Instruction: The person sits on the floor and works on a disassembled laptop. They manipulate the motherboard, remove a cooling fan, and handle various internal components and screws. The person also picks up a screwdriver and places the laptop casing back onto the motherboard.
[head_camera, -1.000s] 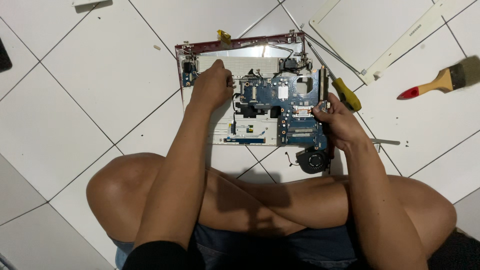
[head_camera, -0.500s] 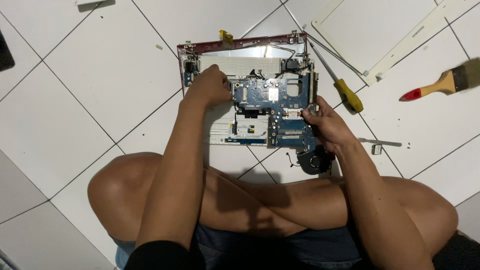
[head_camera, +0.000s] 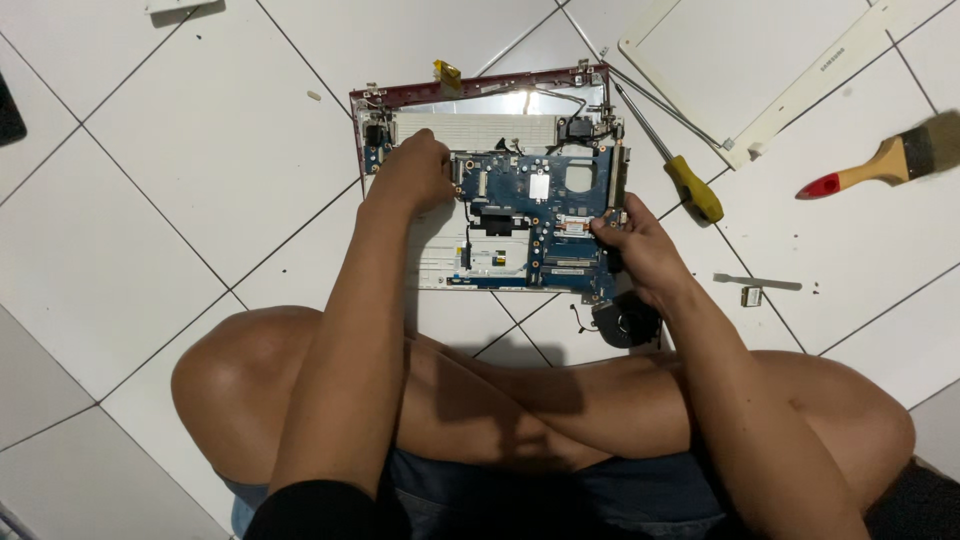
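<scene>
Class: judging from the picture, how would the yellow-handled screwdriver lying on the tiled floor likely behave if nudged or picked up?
The yellow-handled screwdriver has a rounded handle and thin metal shaft, so it would probably roll on the smooth white floor tiles. It looks stiff, unlikely to flex. Its bulkier handle probably makes it handle-heavy when lifted.

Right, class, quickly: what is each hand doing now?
Left hand: curled, gripping the circuit board's left edge.
Right hand: gripping its right edge.
</scene>
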